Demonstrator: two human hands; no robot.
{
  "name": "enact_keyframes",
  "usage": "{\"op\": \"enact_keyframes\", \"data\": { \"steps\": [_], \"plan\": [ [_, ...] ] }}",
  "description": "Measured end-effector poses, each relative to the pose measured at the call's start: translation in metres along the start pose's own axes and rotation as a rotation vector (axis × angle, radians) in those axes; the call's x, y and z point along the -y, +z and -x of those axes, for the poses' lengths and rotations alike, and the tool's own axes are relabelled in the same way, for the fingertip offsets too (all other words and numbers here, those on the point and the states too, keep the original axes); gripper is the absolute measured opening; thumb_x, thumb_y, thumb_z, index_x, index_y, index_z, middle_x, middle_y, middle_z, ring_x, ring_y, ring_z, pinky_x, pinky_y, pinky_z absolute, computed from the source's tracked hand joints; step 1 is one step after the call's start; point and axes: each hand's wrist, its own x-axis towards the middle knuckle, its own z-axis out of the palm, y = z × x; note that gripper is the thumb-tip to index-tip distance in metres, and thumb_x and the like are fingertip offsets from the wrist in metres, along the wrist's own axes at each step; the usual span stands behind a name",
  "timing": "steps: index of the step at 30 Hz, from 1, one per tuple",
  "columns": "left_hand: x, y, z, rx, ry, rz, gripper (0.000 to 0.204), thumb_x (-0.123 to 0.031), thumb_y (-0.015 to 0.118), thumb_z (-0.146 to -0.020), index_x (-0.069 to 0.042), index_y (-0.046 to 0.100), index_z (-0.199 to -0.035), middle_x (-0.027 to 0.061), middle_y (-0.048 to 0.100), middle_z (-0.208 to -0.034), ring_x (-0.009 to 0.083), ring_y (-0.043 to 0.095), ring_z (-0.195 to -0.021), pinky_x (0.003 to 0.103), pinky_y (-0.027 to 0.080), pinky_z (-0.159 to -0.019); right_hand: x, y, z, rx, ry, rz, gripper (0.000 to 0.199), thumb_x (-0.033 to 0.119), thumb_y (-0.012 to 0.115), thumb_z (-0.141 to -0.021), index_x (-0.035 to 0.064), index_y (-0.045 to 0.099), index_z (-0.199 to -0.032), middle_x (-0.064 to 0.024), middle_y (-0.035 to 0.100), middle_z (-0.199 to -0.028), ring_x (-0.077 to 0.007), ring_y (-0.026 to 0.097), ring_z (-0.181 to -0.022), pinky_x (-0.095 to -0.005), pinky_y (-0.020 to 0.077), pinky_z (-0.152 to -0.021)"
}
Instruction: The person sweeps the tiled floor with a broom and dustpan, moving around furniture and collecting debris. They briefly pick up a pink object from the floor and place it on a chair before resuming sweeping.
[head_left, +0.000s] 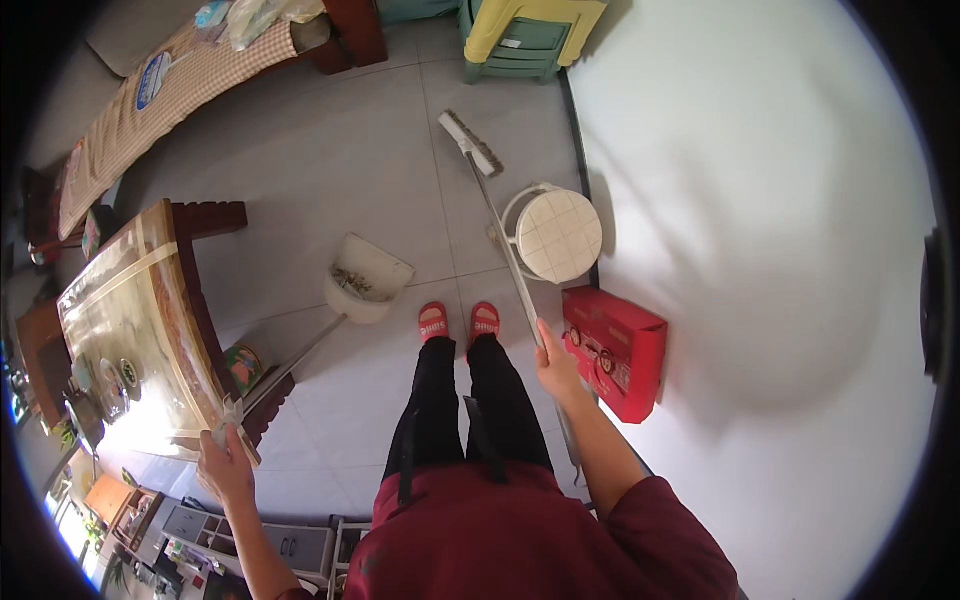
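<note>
Gripping the long grey-handled broom (490, 195), right hand (556, 368) clamps its pole; left hand (225, 458) closes on the white long-handled dustpan (366, 278) at eleven o'clock, debris already inside, sweeping seemingly almost finished.

A round white stool (556, 235) stood at the centre of the frame, just beside the white wall (760, 200). Below it a red box (615, 350) lay against the wall on the grey tiled floor (330, 170). At the top edge sat a stack of green and yellow stools (525, 35). A glossy wooden surface (135, 330) filled the left side, with a round tin (242, 366) on the floor beside it. At upper left a bench with a checked cloth (160, 100) carried plastic bags (250, 18). Low drawers (250, 545) showed at lower left.
</note>
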Motion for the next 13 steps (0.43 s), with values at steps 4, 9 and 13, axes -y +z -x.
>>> {"op": "enact_keyframes", "data": {
  "steps": [4,9,13],
  "plan": [
    [-0.004,-0.003,-0.003,0.020,0.007,0.013,0.036,-0.037,0.053,-0.084,-0.002,0.050,-0.081,0.0226,0.058,-0.066,0.0426,0.056,-0.062,0.051,0.041,-0.053,0.007,-0.006,0.030,-0.042,-0.014,0.002,0.051,0.014,0.046,-0.087,0.0177,0.031,-0.136,-0.0159,0.055,-0.116,-0.0355,0.060,-0.090,-0.0401,0.0474,-0.075],
    [0.007,0.000,0.000,0.046,-0.022,-0.011,0.039,-0.042,0.054,-0.082,-0.003,0.053,-0.087,0.0224,0.058,-0.067,0.0426,0.056,-0.065,0.051,0.042,-0.055,0.014,-0.007,0.048,-0.032,0.092,-0.138,0.051,0.009,0.045,-0.087,0.0174,0.033,-0.136,-0.0145,0.054,-0.118,-0.0226,0.059,-0.094,-0.0291,0.0465,-0.075],
    [0.030,0.015,0.005,0.050,-0.049,-0.244,0.048,-0.050,0.052,-0.082,-0.007,0.055,-0.101,0.0275,0.035,-0.132,0.0483,0.057,-0.084,0.050,0.048,-0.069,0.042,0.003,0.055,-0.014,0.000,-0.330,0.052,0.008,0.048,-0.086,0.0130,0.033,-0.135,-0.0168,0.046,-0.129,-0.0292,0.048,-0.115,-0.0337,0.0378,-0.096]
  ]
}}
